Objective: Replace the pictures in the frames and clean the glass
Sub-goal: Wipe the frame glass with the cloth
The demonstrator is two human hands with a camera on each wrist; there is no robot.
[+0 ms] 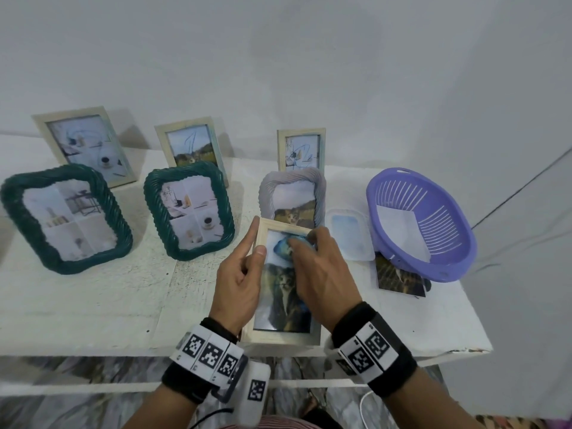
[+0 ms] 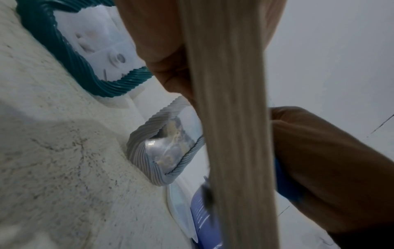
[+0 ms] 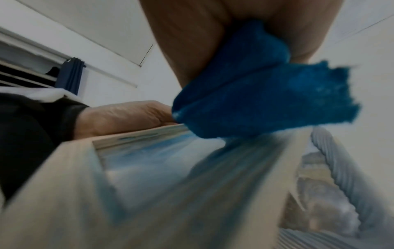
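The wooden frame [image 1: 282,334] is at the surface's [image 1: 93,305] near edge, long axis running away from the person, cat photo upright. Left hand [image 1: 240,280] grips its left rail, thumb on front. Right hand [image 1: 322,274] is clenched around a blue cloth [image 1: 283,246], pressing it on the glass's upper part.

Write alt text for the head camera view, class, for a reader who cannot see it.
A person's right hand rubs a blue cloth on the glass of a pale wooden frame holding a cat picture, while the left hand grips its left edge. Six more frames stand behind on a white table, beside a purple basket.
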